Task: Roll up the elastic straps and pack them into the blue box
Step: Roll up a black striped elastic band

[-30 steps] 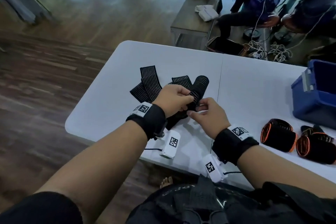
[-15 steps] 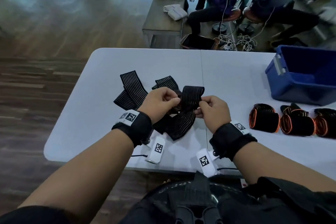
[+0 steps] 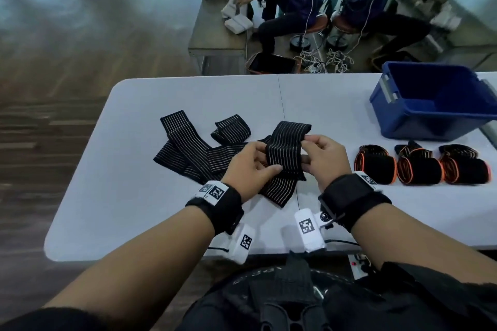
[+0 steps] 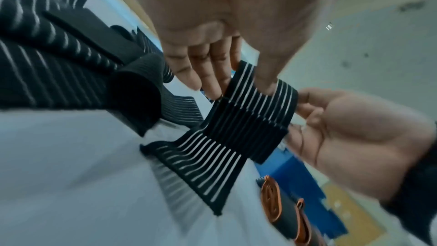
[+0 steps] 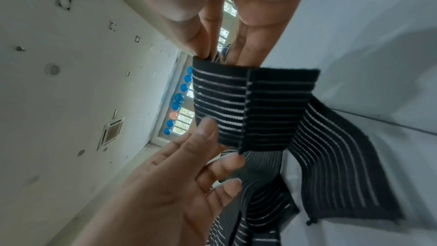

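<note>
A black elastic strap with thin white stripes (image 3: 286,153) is folded over at its end and held up between both hands above the white table (image 3: 134,169). My left hand (image 3: 258,164) pinches its left edge, thumb in front (image 4: 264,81) and fingers behind. My right hand (image 3: 309,148) pinches the right edge between thumb and fingertips (image 5: 203,51). The strap's tail (image 3: 277,191) trails down onto the table. More loose striped straps (image 3: 188,148) lie in a heap to the left. The open blue box (image 3: 430,105) stands at the far right.
Three rolled black straps with orange edges (image 3: 375,166) (image 3: 418,166) (image 3: 465,166) lie in a row in front of the box. Beyond the table, two seated people work at a small wooden table (image 3: 215,35), with cables on the floor (image 3: 317,62).
The strap's bunched end has become a flat fold held between both hands. The hands now sit at its two side edges. The head view has swung right, showing the box and a third roll.
</note>
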